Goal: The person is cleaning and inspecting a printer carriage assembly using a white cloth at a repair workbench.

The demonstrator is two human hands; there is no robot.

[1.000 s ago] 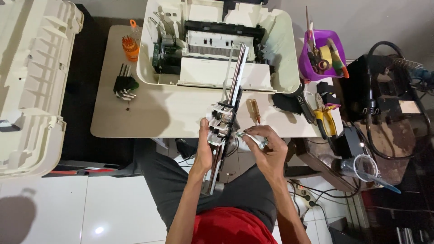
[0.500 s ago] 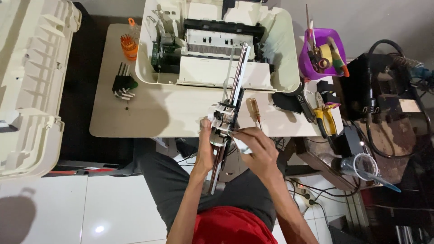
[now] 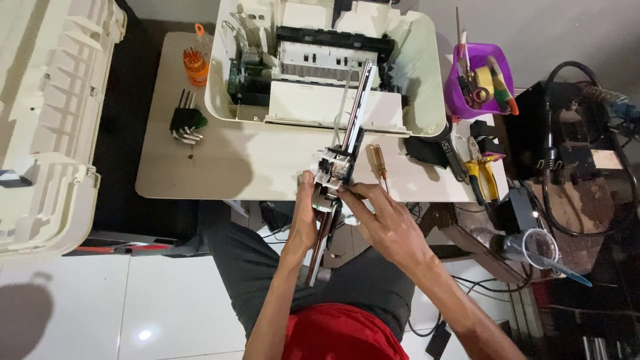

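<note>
A long metal rail assembly (image 3: 352, 117) with a white and black carriage block (image 3: 331, 169) lies tilted from the open printer body (image 3: 420, 73) down past the table's front edge. My left hand (image 3: 304, 223) grips the assembly from the left, just below the carriage. My right hand (image 3: 383, 223) rests on its right side, with the fingertips pressed on the carriage; I see no tool in this hand. A screwdriver with a brown handle (image 3: 378, 161) lies on the table just right of the carriage.
A cream table (image 3: 220, 167) bears a set of hex keys (image 3: 185, 123), an orange bit holder (image 3: 195, 65), a purple tool cup (image 3: 481, 83) and yellow-handled pliers (image 3: 481, 175). A detached printer cover (image 3: 47, 120) stands at left. Cables and a black box (image 3: 567, 140) crowd the right.
My right hand held a small silvery part away from the carriage a second ago; it has moved left and up onto the carriage. The left hand kept its grip.
</note>
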